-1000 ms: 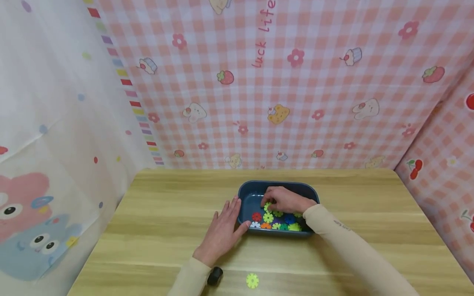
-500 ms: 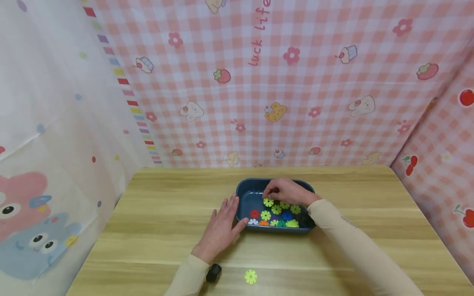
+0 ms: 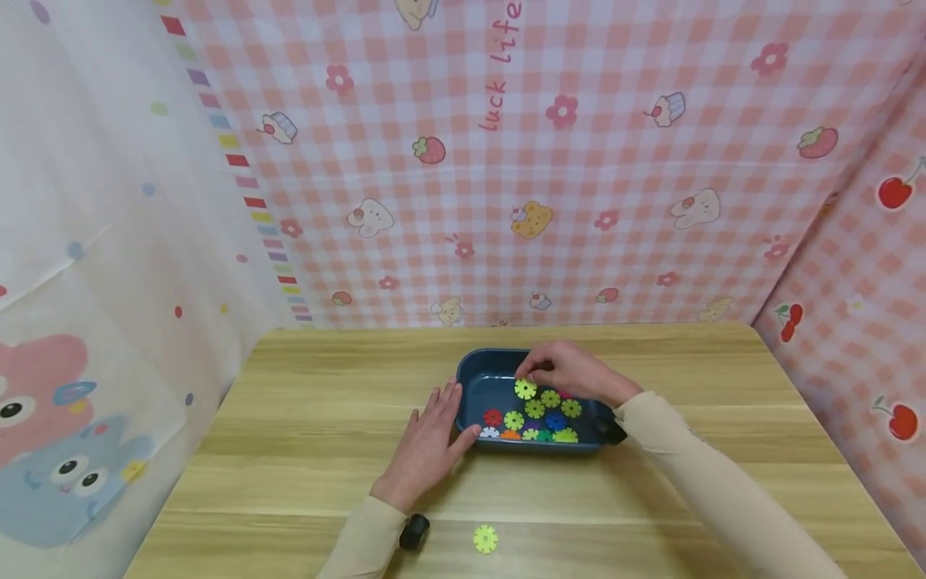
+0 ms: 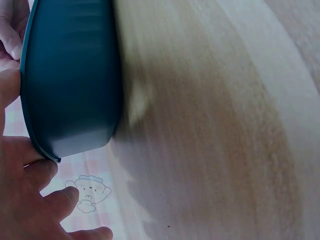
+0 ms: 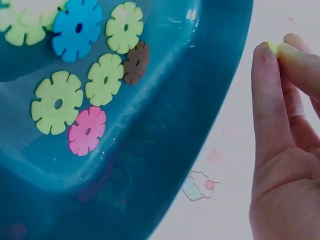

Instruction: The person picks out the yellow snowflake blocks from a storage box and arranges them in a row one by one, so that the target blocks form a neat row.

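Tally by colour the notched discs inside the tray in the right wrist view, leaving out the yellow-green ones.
Blue disc: 1
Brown-looking disc: 1
Pink disc: 1
Total: 3

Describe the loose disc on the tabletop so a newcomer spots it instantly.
On the wooden table, below the blue tray in the head view, find the black wrist device. To its right lies a yellow-green notched disc, the only one on bare wood.
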